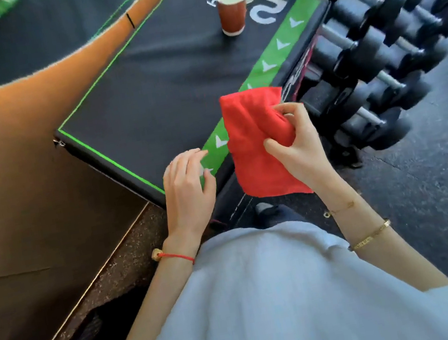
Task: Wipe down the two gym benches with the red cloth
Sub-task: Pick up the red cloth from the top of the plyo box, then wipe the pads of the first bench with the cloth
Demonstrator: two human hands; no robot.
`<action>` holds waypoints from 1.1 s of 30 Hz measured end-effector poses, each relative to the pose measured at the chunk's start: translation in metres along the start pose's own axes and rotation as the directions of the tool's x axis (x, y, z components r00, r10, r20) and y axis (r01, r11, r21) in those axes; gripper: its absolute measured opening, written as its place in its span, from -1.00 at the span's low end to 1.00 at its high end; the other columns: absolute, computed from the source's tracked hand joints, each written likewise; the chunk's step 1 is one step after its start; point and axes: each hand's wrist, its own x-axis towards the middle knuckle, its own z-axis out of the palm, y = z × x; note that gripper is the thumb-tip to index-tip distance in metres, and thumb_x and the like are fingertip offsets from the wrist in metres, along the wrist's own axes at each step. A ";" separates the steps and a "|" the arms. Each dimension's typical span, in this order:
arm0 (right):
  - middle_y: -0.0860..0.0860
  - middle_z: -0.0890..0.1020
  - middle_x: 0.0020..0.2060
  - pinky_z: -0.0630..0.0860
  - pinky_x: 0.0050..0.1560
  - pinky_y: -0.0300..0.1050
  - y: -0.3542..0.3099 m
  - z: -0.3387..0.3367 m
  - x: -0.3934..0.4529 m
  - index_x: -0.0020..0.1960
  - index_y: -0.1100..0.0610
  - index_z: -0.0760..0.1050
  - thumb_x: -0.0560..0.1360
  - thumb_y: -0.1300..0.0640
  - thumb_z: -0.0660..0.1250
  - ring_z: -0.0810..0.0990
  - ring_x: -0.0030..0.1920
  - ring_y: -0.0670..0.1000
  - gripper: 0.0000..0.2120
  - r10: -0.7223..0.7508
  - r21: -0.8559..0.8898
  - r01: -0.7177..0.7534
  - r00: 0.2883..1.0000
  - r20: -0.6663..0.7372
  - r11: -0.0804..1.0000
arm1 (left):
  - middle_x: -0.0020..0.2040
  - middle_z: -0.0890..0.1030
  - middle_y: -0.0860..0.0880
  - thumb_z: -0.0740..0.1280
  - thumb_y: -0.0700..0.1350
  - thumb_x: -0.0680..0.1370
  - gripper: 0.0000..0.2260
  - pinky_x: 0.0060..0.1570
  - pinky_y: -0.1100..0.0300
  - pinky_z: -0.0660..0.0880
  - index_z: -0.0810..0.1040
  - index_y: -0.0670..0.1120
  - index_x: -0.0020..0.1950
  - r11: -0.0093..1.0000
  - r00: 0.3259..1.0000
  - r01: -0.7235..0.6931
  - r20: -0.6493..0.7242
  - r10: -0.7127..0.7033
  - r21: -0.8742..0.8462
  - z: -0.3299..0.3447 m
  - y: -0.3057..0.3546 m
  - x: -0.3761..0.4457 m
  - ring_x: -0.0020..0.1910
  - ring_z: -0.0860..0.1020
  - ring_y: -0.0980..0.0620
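1. While the right hand (296,142) grips the red cloth (257,146) with thumb and curled fingers bunching its middle, the cloth hangs loose above the near right corner of the near bench (146,102), its lower edge dropping past the bench's side.
2. The left hand (187,187) holds nothing; its fingers are relaxed and slightly bent, with the fingertips resting on the green strip at the near corner of that bench, just beside the cloth.
3. A paper cup (232,5) stands upright on the far part of the same black pad, well apart from both hands.
4. A second bench (45,27), also black with green edging, lies beyond it at the upper left.
5. Dumbbells (375,55) sit in rows on a rack to the right of the near bench.
6. A wooden box (21,189) stands to the left.
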 end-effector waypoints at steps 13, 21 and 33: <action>-0.18 0.51 0.00 0.40 0.09 -0.24 0.037 -0.062 -0.188 0.19 0.13 0.39 0.34 0.27 0.39 0.48 -0.02 -0.23 -0.56 0.236 0.072 -0.235 0.803 -0.548 0.969 | 0.24 0.57 -0.01 0.27 -0.20 0.56 -0.72 0.36 0.00 0.34 0.54 -0.07 0.26 0.869 0.800 -0.452 0.339 0.495 -0.201 0.010 0.065 -0.050 0.30 0.47 -0.01; -0.20 0.51 0.00 0.39 0.08 -0.34 0.055 -0.102 -0.293 0.19 0.08 0.38 0.32 0.19 0.39 0.49 0.01 -0.26 -0.54 0.299 0.161 -0.269 0.623 -0.722 0.950 | 0.22 0.58 0.00 0.27 -0.20 0.56 -0.74 0.34 0.04 0.35 0.56 -0.08 0.23 0.722 0.618 -0.601 0.373 0.692 -0.343 0.029 0.135 -0.105 0.27 0.48 0.01; 0.02 0.57 0.00 0.46 0.08 -0.16 0.091 -0.192 -0.490 0.20 0.13 0.37 0.36 0.32 0.42 0.56 0.00 -0.02 -0.55 0.377 0.229 -0.343 0.470 -0.798 0.911 | 0.19 0.59 -0.01 0.27 -0.21 0.54 -0.75 0.29 0.05 0.38 0.56 -0.09 0.20 0.594 0.452 -0.637 0.386 0.804 -0.492 0.060 0.250 -0.280 0.24 0.49 -0.02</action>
